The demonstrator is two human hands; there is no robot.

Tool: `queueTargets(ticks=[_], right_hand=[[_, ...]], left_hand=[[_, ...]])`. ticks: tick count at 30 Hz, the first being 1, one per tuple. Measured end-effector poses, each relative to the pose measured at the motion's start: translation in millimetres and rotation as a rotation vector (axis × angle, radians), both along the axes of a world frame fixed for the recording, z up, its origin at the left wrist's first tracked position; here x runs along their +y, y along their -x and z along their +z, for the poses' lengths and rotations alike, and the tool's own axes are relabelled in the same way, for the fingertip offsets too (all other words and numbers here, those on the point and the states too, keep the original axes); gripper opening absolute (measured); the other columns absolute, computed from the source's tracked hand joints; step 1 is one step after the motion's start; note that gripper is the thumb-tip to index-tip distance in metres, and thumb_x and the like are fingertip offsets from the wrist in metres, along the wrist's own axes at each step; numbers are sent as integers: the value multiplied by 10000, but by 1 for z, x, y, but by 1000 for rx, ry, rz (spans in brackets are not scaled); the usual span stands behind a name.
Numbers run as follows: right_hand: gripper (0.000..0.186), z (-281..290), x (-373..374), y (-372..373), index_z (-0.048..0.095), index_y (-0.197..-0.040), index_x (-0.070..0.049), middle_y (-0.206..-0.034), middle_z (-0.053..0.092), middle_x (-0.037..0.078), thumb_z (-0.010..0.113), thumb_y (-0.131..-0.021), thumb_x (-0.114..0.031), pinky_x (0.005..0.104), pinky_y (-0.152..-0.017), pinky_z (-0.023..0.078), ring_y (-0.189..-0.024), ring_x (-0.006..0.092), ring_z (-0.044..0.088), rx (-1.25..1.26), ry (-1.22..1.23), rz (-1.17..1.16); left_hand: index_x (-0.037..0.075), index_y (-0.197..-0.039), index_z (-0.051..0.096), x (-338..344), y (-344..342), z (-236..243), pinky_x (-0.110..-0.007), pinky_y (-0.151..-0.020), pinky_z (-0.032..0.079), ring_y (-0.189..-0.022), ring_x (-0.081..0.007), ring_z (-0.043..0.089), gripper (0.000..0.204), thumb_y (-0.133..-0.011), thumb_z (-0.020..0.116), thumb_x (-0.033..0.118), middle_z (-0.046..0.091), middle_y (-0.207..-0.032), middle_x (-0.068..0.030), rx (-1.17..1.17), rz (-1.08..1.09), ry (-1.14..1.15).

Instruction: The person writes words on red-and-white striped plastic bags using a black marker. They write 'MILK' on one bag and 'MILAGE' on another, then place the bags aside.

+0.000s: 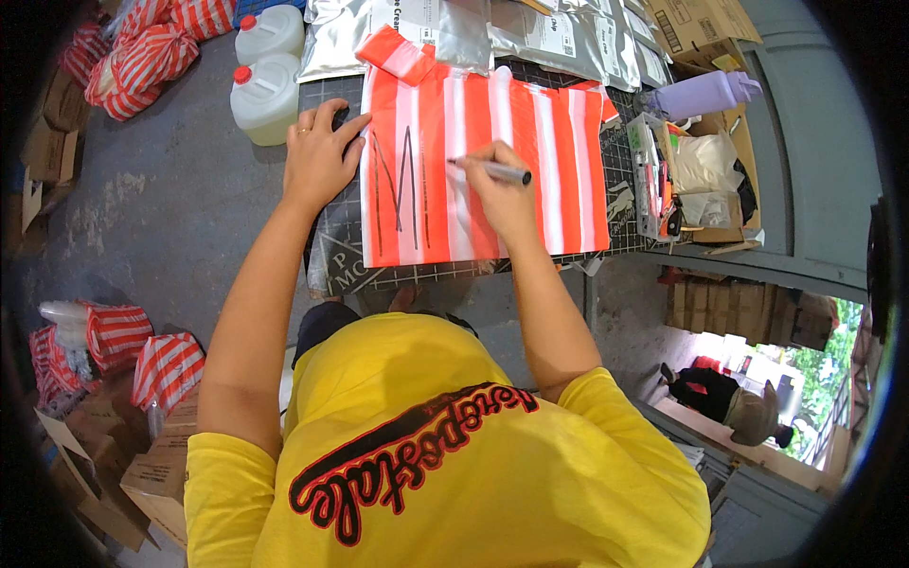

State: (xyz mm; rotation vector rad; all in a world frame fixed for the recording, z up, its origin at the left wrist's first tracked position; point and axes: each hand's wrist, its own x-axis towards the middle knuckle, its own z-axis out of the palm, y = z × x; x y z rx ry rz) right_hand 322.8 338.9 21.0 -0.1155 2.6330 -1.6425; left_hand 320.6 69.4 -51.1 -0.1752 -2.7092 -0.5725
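A red-and-white striped plastic bag (552,123) lies flat on a dark gridded mat (336,241) in front of me. Long dark marker strokes run across its left part. My right hand (502,204) grips a grey-and-black marker (511,174), its tip on or just over the bag left of the middle. At the bag's left edge, my left hand (320,163) rests with fingers apart, its fingertips touching the edge or the mat beside it. The bag's upper left corner is folded over toward some silver pouches (549,36).
Two white jugs with red caps (265,106) stand left of the table. To the right are a purple bottle (705,95), a clear organiser (648,180) and an open cardboard box (751,210). Striped bundles (151,66) lie on the floor. Another person (724,398) is beyond the doorway.
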Motion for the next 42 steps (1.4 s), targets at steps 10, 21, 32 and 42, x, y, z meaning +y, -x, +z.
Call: queueTargets(ticks=[10, 21, 32, 42], right_hand=[[168, -14, -18, 41, 683, -894, -13, -795, 701, 64, 739, -900, -172, 290, -691, 510, -736, 107, 628, -10, 1, 29], [153, -24, -21, 46, 714, -907, -24, -846, 707, 19, 755, -911, -171, 278, -720, 494, -795, 83, 618, -19, -8, 57], [149, -19, -12, 27, 692, -905, -23, -802, 665, 18, 751, -915, -160, 271, -697, 472, -766, 83, 578, -39, -94, 108], [169, -14, 8, -32, 648, -861, -7, -713, 642, 68, 737, -890, -148, 291, -629, 472, -686, 96, 566, -71, -44, 94]], left_hand=[[249, -1285, 748, 0, -2, 2, -453, -982, 424, -1229, -300, 542, 370, -918, 704, 237, 607, -1342, -73, -1, 0, -2], [245, -1284, 752, 1, -2, 5, -444, -989, 422, -1237, -299, 540, 367, -919, 706, 238, 608, -1345, -71, -36, 7, -8], [260, -1327, 730, 1, -2, 4, -460, -1016, 419, -1256, -313, 538, 385, -943, 698, 252, 590, -1391, -68, -76, 2, -12], [268, -1287, 751, 2, 0, -2, -455, -995, 425, -1249, -296, 539, 371, -919, 709, 249, 603, -1365, -59, -14, 7, 5]])
